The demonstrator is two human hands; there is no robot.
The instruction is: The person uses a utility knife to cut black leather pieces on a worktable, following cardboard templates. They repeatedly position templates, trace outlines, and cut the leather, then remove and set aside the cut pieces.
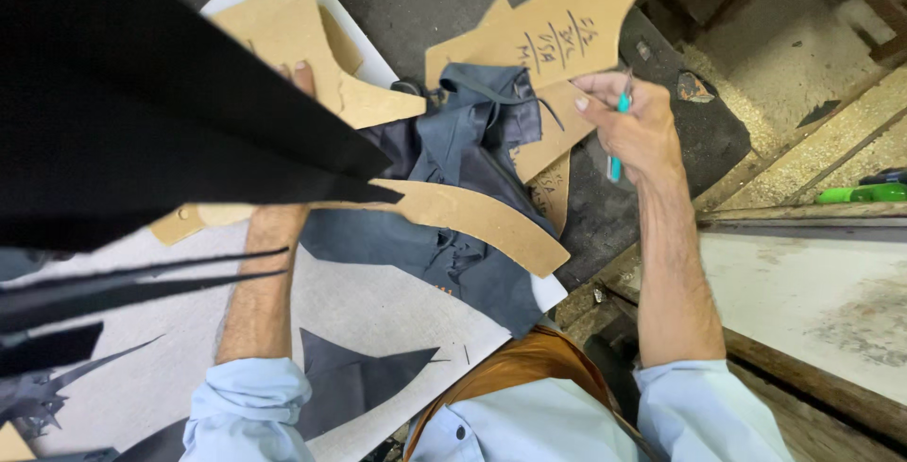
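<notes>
The right hand (635, 122) is closed around a turquoise pen (619, 136) and pinches the lower edge of a brown cardboard pattern piece (567, 23) held above the bundle of dark blue fabric (463, 188). The left hand (288, 155) (only a fingertip shows) grips a sheet of black material (142, 94) together with another curved cardboard pattern (472, 221) over the white worktable (378, 306).

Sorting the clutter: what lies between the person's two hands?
In the head view, a crumpled dark blue-grey cloth lies between the left hand and the right hand, which holds a teal pen.
</notes>
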